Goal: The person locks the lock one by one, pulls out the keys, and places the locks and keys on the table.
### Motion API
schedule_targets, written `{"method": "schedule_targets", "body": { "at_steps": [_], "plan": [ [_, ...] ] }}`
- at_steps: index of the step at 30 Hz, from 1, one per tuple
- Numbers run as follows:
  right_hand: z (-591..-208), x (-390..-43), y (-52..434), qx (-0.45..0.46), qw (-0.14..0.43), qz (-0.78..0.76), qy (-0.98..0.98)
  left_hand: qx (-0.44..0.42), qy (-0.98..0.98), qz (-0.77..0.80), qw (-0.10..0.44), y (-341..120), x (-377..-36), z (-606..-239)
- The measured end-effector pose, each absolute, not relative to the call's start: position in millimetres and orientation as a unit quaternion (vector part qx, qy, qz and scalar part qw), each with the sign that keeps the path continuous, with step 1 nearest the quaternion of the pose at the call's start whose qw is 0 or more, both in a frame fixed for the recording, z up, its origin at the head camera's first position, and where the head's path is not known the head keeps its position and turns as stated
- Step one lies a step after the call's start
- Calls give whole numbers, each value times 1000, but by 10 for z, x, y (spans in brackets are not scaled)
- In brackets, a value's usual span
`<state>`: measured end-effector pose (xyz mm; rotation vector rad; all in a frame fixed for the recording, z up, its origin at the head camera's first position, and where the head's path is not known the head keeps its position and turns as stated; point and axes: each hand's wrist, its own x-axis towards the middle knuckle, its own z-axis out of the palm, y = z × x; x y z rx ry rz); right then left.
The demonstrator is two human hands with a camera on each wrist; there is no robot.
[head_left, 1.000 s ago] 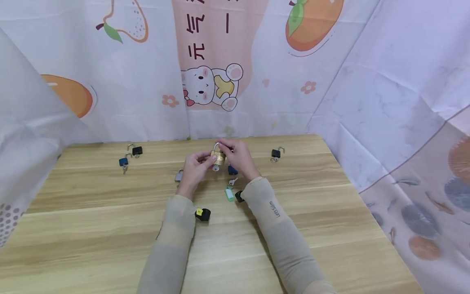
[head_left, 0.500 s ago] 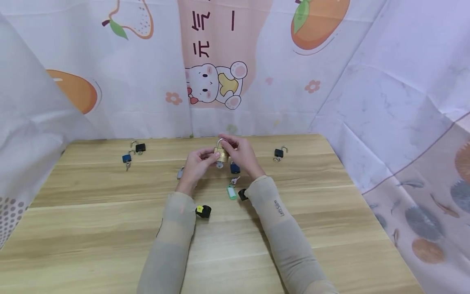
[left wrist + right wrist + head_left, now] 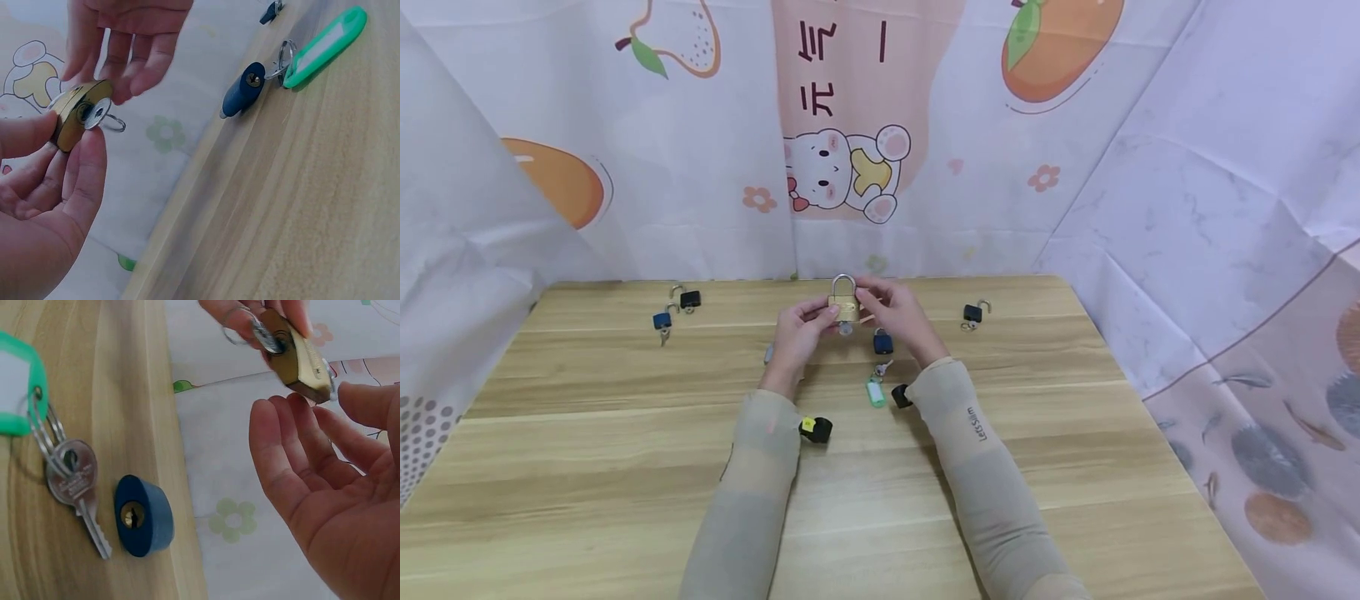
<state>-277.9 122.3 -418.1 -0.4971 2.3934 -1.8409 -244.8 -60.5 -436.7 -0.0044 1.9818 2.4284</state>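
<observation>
My left hand point(image 3: 797, 333) pinches a brass padlock point(image 3: 844, 309) between thumb and fingers, above the far part of the table. Its silver shackle point(image 3: 843, 282) points up, and both legs meet the body in the head view. A key point(image 3: 97, 114) with a small ring sits in the keyhole at its base. My right hand point(image 3: 902, 321) is at the padlock's right side, fingers loosely bent and thumb apart from them; in the right wrist view the fingertips point(image 3: 264, 412) are close beneath the padlock's edge. A blue padlock point(image 3: 150, 519) stands on the table below the hands.
Keys point(image 3: 882, 367) with a green tag point(image 3: 876, 393) lie in front of the blue padlock. A grey padlock point(image 3: 768, 354) is partly hidden by the left hand. Unlocked padlocks with keys lie far left, one black point(image 3: 690, 298) and one blue point(image 3: 662, 320); another dark padlock point(image 3: 973, 313) lies right.
The brass padlock has turned to face the head camera more squarely. My right fingers have come down from its shackle to the side of its body, while the left hand keeps its grip.
</observation>
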Motion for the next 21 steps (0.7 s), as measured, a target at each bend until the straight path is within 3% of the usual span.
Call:
{"method": "schedule_targets", "body": {
  "at_steps": [21],
  "plan": [
    [-4224,-2765,1175,-158,84,-581,794,-5,609,793,-21,-657,-2456,-4344]
  ]
}}
